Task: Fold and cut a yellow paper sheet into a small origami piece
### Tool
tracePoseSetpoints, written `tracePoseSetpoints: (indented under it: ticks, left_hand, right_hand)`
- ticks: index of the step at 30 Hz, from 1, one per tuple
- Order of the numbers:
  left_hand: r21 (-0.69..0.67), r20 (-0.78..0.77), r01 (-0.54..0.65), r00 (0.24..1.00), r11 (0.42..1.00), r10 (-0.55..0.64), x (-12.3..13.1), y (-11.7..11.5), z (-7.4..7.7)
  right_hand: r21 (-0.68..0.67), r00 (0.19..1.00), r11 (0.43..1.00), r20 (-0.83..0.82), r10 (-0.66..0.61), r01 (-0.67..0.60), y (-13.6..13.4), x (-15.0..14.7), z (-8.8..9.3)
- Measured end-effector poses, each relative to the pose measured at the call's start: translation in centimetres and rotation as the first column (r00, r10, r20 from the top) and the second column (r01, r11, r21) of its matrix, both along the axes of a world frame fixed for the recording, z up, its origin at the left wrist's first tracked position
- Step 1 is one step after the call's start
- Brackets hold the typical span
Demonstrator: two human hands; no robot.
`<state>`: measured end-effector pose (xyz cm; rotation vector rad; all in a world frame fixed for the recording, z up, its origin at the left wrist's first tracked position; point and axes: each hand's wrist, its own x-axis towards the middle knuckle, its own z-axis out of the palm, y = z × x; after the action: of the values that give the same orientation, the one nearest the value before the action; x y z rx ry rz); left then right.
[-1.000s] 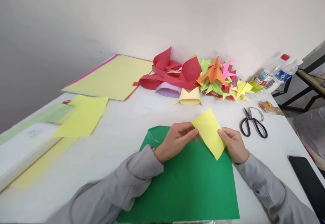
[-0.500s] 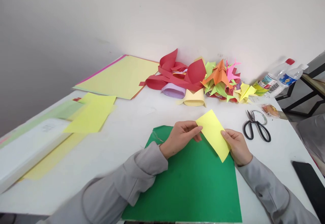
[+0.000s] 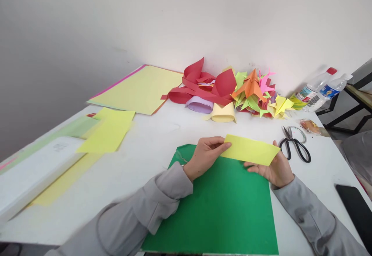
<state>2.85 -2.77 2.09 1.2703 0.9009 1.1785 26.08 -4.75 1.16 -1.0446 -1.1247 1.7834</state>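
Observation:
A small yellow sheet of paper (image 3: 250, 150) is held above the green board (image 3: 215, 209). My left hand (image 3: 205, 156) pinches its left end between thumb and fingers. At the sheet's right end, my right hand (image 3: 276, 169) is open, its fingers spread behind and below the paper. The thumb tip shows just over the sheet's upper right corner, and part of the palm is hidden by the paper. Whether the right hand touches the sheet I cannot tell.
Black-handled scissors (image 3: 295, 145) lie beside a roll of tape (image 3: 299, 133) to the right. Red paper shapes (image 3: 223, 85) and folded paper pieces (image 3: 252, 85) line the wall. Bottles (image 3: 328, 91), a black phone-like slab (image 3: 353, 209), yellow sheets (image 3: 110, 130) and a white box (image 3: 43, 169) flank the board.
The yellow sheet has turned from a steep slant to nearly level. My right hand has loosened its pinch and spread its fingers behind the paper; my left hand stays in place.

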Motion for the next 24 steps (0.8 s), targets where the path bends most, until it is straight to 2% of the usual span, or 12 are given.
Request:
tracePoseSetpoints:
  ticks: [2,4,8,11,16,24]
  left_hand:
    - [-0.032,0.031,-0.030,0.999,0.999,0.031,0.1,0.1,0.0]
    - [-0.041,0.035,-0.027,0.999,0.999,0.029,0.2,0.1,0.1]
    - [-0.071,0.025,0.014,1.000,0.997,-0.012,0.1,-0.1,0.2]
    - [-0.111,0.020,0.041,0.999,0.993,-0.039,0.1,-0.2,0.2]
    - [-0.133,-0.042,0.019,0.999,0.991,-0.024,0.0,-0.2,-0.3]
    - [-0.223,0.019,0.020,1.000,0.975,-0.016,0.2,0.1,-0.7]
  right_hand:
    - [0.116,0.995,0.988,0.001,-0.102,0.101,0.0,0.0,-0.1]
    - [0.158,0.982,0.970,0.010,-0.188,0.184,-0.2,-0.2,-0.2]
    - [0.048,0.961,0.961,0.042,-0.273,0.271,-0.7,-0.7,-0.5]
    - [-0.020,0.966,0.966,0.042,-0.257,0.258,-0.9,-1.0,-0.5]
    - [-0.046,0.964,0.963,0.041,-0.263,0.265,-0.7,-1.0,-0.2]
    - [-0.062,0.969,0.968,0.053,-0.239,0.242,-0.9,-1.0,-0.1]
